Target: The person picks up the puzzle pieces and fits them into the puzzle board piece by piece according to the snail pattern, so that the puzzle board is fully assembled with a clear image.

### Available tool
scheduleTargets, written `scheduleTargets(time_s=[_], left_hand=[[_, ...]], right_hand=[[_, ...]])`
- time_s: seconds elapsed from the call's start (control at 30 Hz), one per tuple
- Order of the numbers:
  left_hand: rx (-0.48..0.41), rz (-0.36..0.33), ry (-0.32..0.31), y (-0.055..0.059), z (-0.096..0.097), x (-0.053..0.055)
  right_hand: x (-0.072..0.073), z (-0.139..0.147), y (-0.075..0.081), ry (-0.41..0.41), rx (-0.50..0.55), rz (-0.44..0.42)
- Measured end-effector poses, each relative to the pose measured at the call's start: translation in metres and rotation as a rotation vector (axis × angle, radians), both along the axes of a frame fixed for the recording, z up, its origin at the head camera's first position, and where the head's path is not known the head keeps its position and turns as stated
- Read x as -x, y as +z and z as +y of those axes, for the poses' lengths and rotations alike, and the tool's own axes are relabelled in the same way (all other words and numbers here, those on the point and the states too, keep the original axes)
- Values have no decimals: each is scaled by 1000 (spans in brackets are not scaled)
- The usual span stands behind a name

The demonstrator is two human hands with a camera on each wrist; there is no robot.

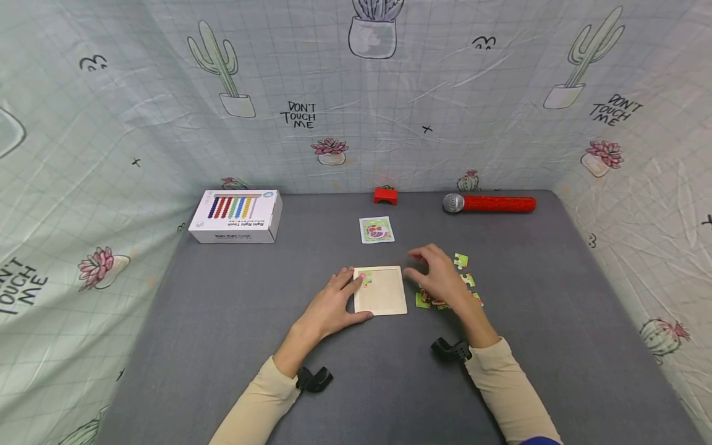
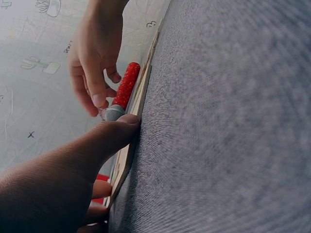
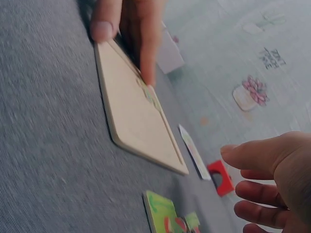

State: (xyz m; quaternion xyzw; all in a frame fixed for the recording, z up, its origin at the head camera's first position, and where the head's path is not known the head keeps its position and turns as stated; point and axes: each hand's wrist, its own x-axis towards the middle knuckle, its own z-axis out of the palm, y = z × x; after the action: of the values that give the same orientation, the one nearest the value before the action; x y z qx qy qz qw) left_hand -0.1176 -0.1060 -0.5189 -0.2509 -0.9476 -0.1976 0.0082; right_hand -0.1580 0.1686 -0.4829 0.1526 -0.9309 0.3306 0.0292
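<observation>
A square wooden puzzle tray (image 1: pixel 384 301) lies on the table, with a small patch of joined or single puzzle piece (image 1: pixel 366 277) in its far left corner. My left hand (image 1: pixel 332 307) holds the tray along its left side, thumb at the near edge and fingers toward the far corner. In the right wrist view, a left finger (image 3: pixel 148 58) reaches over the rim onto the piece. My right hand (image 1: pixel 439 277) hovers right of the tray, its thumb and fingers apart with nothing visible between them. Loose green and red puzzle pieces (image 1: pixel 423 301) lie beneath it, partly hidden.
Behind the tray lies a small picture card (image 1: pixel 377 230), with a red arched block (image 1: pixel 385 196) farther back. A white box (image 1: pixel 236 216) stands at the back left. At the back right rests a red microphone (image 1: pixel 492 204). A printed cloth hangs behind the table.
</observation>
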Motion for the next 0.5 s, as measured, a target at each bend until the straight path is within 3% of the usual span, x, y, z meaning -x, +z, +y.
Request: scheduleTargets(time_s=[0.5], left_hand=[[-12,0,-1,-1,0,0]], right_hand=[[10,35,-3,-88,14,-51]])
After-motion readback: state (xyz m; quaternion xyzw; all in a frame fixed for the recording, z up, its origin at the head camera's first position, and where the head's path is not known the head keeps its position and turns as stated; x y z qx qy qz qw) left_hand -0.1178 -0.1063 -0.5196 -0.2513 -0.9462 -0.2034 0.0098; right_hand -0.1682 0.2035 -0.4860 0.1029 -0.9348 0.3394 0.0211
